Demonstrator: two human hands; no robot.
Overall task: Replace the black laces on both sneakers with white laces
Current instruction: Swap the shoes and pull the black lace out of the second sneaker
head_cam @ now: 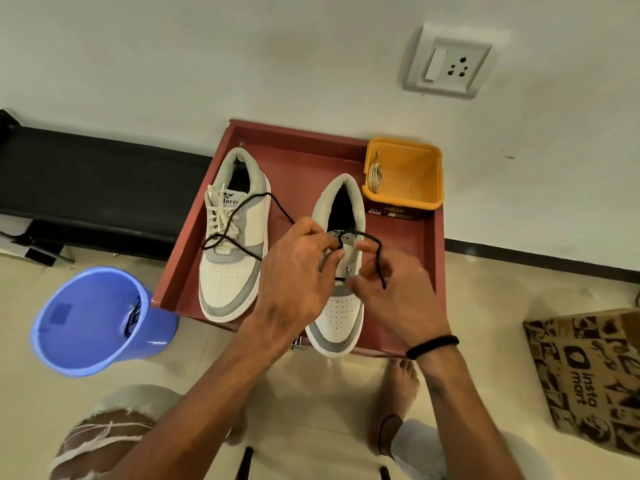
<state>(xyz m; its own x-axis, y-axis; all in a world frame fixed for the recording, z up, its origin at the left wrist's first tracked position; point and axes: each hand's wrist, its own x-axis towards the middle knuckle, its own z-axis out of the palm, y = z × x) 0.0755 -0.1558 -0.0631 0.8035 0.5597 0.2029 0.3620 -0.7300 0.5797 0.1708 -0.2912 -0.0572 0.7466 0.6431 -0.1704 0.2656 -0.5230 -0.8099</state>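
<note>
Red tray (429,237) held both sneakers. Over the right sneaker (341,317) we pinched the black lace (379,258) with left hand (294,282) and right hand (388,296); its tail crossed the white-laced left sneaker (232,278). A yellow tub (412,168) stood behind, a blue bucket (90,341) left.

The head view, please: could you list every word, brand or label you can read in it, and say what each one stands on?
"insta mart": printed on the brown paper bag on the floor at right.
"arro": tongue label of the left sneaker; its first letter is hidden by the black lace.
Right sneaker tongue label: mostly covered by the fingers.
Label on the yellow container: too small to read.
</note>
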